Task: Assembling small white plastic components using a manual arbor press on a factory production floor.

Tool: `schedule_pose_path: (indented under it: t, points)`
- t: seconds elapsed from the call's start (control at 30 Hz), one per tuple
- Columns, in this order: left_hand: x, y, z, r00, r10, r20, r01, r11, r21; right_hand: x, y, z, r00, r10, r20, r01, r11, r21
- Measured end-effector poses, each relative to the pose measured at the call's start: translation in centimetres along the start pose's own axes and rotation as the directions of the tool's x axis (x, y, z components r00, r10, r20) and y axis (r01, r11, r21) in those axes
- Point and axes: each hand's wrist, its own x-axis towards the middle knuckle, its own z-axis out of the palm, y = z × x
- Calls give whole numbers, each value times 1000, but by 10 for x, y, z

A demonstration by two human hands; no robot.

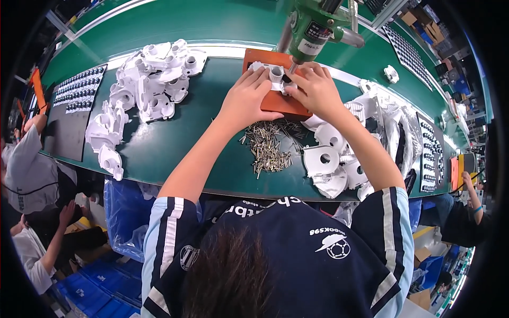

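Note:
A white plastic housing (276,73) with a short round tube lies on an orange block (289,104), below the tip of a green bench press (310,32). My left hand (248,99) presses its fingers onto the housing's left side, with the thumb stretched out over the block's near edge. On the other side, my right hand (317,91) holds the housing's right edge, with thumb and forefinger close to the press tip. A small dark spot shows beside the tube there; I cannot make out what it is. Just nearer to me lies a heap of small metal screws or pins (269,151).
White housings (154,79) are piled on the left of the green bench (196,132). More white parts (326,159) lie at the right, beside clear plastic bags (395,127). Sheets with rows of small black parts (79,87) stand at both sides. Other people sit nearby.

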Motion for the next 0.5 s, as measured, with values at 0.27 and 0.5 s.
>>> schedule_pose_path:
  t: [0.27, 0.5]
  points:
    - [2, 0, -1, 1000, -1, 9, 1, 1000, 14, -1, -15, -15, 971, 100, 218, -54, 976, -211]
    - [5, 2, 0, 1000, -11, 28, 11, 1000, -15, -4, 98, -23, 944, 316, 97, -286, 928, -238]
